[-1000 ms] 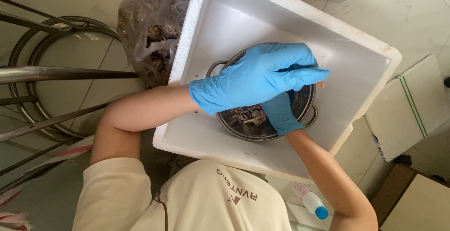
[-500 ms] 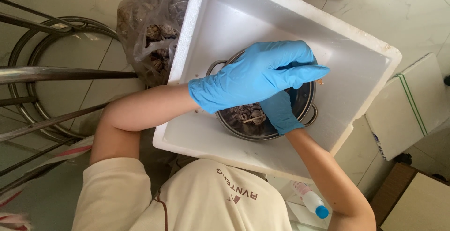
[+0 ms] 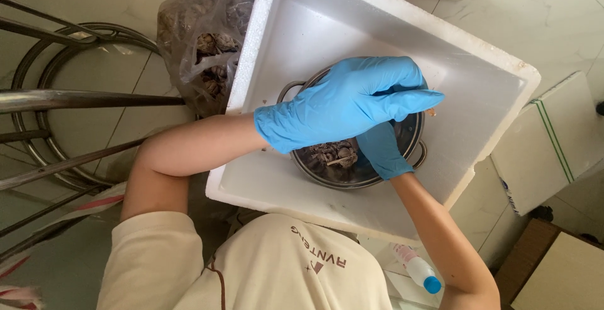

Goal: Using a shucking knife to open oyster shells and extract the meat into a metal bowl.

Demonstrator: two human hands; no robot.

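Both hands wear plain light-blue gloves: the left hand (image 3: 343, 105) and, beneath it, the right hand (image 3: 382, 151). Under the hands, the metal pot (image 3: 327, 174) is silver-grey; its contents (image 3: 329, 154) are dark brown. Around the pot, the foam box (image 3: 352, 27) is plain white. Left of the left hand, the clear plastic bag (image 3: 201, 45) shows mottled brown contents. Below the right forearm, the small bottle (image 3: 416, 269) is translucent white with a blue cap. The shirt (image 3: 277, 272) is cream with dark brown lettering. Right of the hands, a white box (image 3: 547, 146) carries a green stripe.
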